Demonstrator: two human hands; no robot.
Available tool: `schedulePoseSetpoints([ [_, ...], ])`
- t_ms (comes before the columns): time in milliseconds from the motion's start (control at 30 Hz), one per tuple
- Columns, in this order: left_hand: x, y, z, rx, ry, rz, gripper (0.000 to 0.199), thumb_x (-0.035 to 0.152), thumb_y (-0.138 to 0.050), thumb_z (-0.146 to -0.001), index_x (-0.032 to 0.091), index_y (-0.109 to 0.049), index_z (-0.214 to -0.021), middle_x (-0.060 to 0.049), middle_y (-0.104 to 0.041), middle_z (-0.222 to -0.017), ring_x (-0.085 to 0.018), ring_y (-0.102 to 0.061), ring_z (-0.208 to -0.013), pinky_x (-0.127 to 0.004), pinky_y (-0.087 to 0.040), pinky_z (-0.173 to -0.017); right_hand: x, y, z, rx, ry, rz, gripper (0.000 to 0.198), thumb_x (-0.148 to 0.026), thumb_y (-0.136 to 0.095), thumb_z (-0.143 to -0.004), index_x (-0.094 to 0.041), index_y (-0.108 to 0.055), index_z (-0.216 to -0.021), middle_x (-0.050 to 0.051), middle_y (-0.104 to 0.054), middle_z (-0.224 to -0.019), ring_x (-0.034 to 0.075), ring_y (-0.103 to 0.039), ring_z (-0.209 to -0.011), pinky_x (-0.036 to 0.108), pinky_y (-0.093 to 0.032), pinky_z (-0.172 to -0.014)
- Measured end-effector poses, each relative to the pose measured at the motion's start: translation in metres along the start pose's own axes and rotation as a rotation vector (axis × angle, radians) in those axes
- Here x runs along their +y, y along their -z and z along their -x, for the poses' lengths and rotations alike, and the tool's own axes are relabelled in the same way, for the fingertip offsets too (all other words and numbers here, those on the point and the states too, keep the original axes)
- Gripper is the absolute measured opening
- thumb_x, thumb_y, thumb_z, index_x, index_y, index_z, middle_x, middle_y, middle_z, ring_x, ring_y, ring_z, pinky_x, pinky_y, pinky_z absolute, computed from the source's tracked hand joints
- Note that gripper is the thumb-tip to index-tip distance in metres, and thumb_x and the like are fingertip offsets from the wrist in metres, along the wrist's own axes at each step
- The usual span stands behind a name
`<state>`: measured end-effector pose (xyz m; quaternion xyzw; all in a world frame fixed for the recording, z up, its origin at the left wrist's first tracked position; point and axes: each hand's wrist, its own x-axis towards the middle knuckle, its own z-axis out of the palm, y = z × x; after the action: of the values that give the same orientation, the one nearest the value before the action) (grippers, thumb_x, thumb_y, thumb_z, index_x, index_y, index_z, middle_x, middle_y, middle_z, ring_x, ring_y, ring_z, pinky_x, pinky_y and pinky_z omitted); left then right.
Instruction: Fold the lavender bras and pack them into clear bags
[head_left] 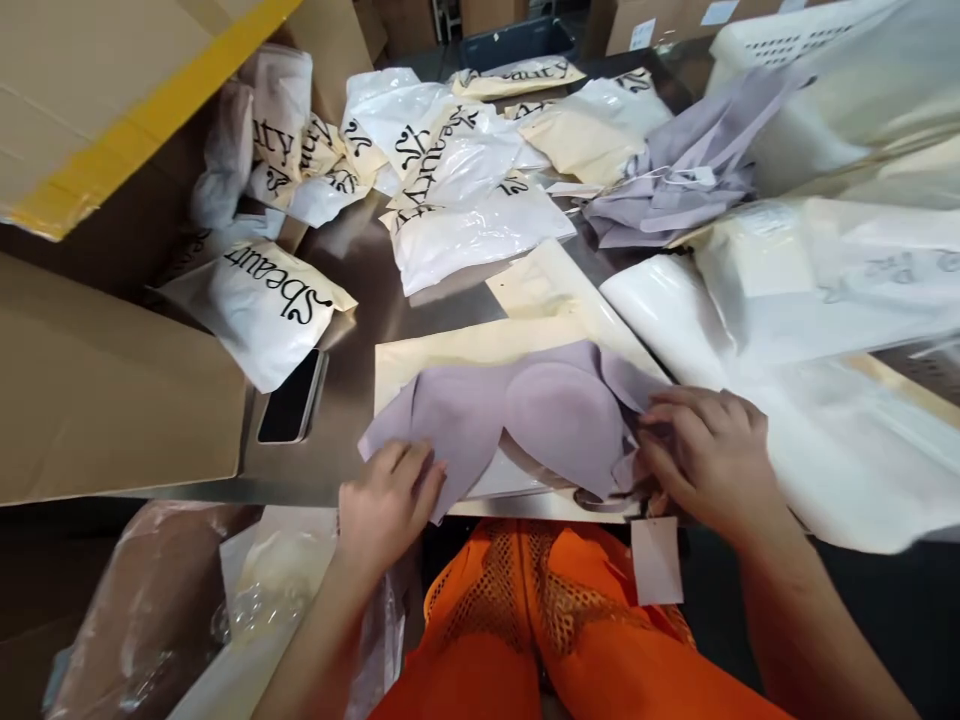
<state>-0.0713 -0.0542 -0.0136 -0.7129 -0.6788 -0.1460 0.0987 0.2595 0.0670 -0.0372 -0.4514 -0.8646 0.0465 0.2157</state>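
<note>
A lilac bra (562, 410) lies spread out with its cups side by side, on top of a cream packaging bag (450, 345) at the table's front edge. My left hand (386, 500) grips the lower left side of the bra, fingers curled over the fabric. At the other end, my right hand (705, 450) pinches the bra's right wing between thumb and fingers. A pale tag (657, 562) hangs below that side, over the edge. Another flat cream bag (555, 285) sits just behind.
Several filled white bags (472, 220) with black lettering cover the back of the table. A phone (291, 398) lies beside a cardboard box (105, 380) at the left. Lilac garments (675, 180) and plastic packaging (832, 280) crowd the right.
</note>
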Motion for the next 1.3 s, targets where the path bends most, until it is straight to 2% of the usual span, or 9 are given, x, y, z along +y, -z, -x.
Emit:
schedulePoseSetpoints([
  [67, 0.018, -0.005, -0.037, -0.005, -0.007, -0.004, 0.025, 0.039, -0.052, -0.094, 0.021, -0.07, -0.098, -0.007, -0.07, -0.095, -0.02, -0.067, -0.079, -0.028, -0.043, -0.056, -0.026, 0.0, -0.007, 0.013, -0.079, 0.173, 0.031, -0.039, -0.046, -0.093, -0.016, -0.065, -0.095, 0.016, -0.068, -0.1, 0.033, -0.06, -0.094, 0.048, -0.038, -0.083],
  [133, 0.037, -0.016, -0.078, -0.081, -0.061, 0.033, 0.033, 0.045, -0.049, -0.095, 0.02, -0.068, -0.092, -0.009, -0.069, -0.095, -0.024, -0.065, -0.089, -0.031, -0.047, -0.063, -0.051, -0.006, -0.017, -0.133, -0.067, 0.215, 0.037, -0.042, -0.04, -0.097, -0.015, -0.064, -0.089, 0.014, -0.068, -0.087, 0.029, -0.061, -0.083, 0.044, -0.038, -0.077],
  [333, 0.067, -0.071, -0.147, -0.558, -0.277, 0.108, 0.044, 0.046, -0.041, -0.097, 0.013, -0.069, -0.089, -0.009, -0.069, -0.085, -0.027, -0.068, -0.089, -0.038, -0.05, -0.074, -0.084, -0.034, -0.054, -0.502, -0.188, 0.253, 0.042, -0.035, -0.035, -0.1, -0.008, -0.066, -0.094, 0.022, -0.069, -0.087, 0.032, -0.065, -0.081, 0.044, -0.04, -0.075],
  [467, 0.05, -0.085, -0.153, -0.602, -0.336, 0.157, 0.046, 0.042, -0.037, -0.098, 0.016, -0.068, -0.075, -0.005, -0.069, -0.076, -0.021, -0.068, -0.08, -0.032, -0.047, -0.073, -0.073, -0.035, -0.064, -0.557, -0.067, 0.18, 0.029, -0.011, -0.042, -0.09, -0.008, -0.071, -0.089, 0.021, -0.071, -0.085, 0.03, -0.067, -0.08, 0.043, -0.04, -0.078],
  [633, 0.037, -0.079, -0.157, -0.546, -0.243, 0.235, 0.047, 0.035, -0.033, -0.097, 0.018, -0.062, -0.065, -0.005, -0.064, -0.063, -0.018, -0.058, -0.064, -0.029, -0.039, -0.064, -0.054, -0.03, -0.052, -0.56, 0.126, 0.108, 0.023, -0.016, -0.05, -0.085, -0.013, -0.072, -0.079, 0.014, -0.072, -0.078, 0.025, -0.066, -0.073, 0.037, -0.042, -0.075],
  [933, 0.04, -0.077, -0.155, -0.506, -0.159, 0.431, 0.045, 0.039, -0.033, -0.093, 0.02, -0.047, -0.054, 0.0, -0.047, -0.052, -0.014, -0.042, -0.055, -0.029, -0.029, -0.058, -0.053, -0.035, -0.041, -0.513, 0.134, 0.07, 0.021, -0.019, -0.051, -0.087, -0.012, -0.068, -0.077, 0.013, -0.071, -0.075, 0.025, -0.065, -0.07, 0.036, -0.039, -0.073],
  [1033, 0.032, -0.072, -0.152, -0.55, -0.168, 0.505, 0.048, 0.047, -0.036, -0.094, 0.02, -0.04, -0.054, 0.002, -0.043, -0.052, -0.013, -0.041, -0.055, -0.028, -0.028, -0.057, -0.049, -0.023, -0.035, -0.504, 0.139, 0.036, 0.025, -0.02, -0.048, -0.092, -0.015, -0.065, -0.075, 0.01, -0.07, -0.074, 0.023, -0.063, -0.069, 0.034, -0.036, -0.069],
  [1200, 0.02, -0.047, -0.152, -0.522, -0.035, 0.616, 0.056, 0.052, -0.012, -0.099, 0.021, -0.033, -0.056, 0.002, -0.036, -0.052, -0.013, -0.037, -0.054, -0.028, -0.028, -0.057, -0.036, 0.009, -0.016, -0.428, 0.089, -0.14, 0.04, -0.03, -0.033, -0.102, -0.019, -0.055, -0.071, 0.003, -0.064, -0.071, 0.017, -0.056, -0.066, 0.032, -0.032, -0.069],
  [1300, 0.015, -0.033, -0.155, -0.467, -0.028, 0.561, 0.05, 0.052, -0.024, -0.098, 0.021, -0.034, -0.06, 0.003, -0.038, -0.055, -0.013, -0.037, -0.055, -0.028, -0.026, -0.057, -0.024, 0.017, -0.002, -0.42, 0.003, -0.082, 0.038, -0.027, -0.036, -0.1, -0.02, -0.051, -0.067, 0.002, -0.059, -0.065, 0.017, -0.053, -0.061, 0.032, -0.029, -0.065],
])
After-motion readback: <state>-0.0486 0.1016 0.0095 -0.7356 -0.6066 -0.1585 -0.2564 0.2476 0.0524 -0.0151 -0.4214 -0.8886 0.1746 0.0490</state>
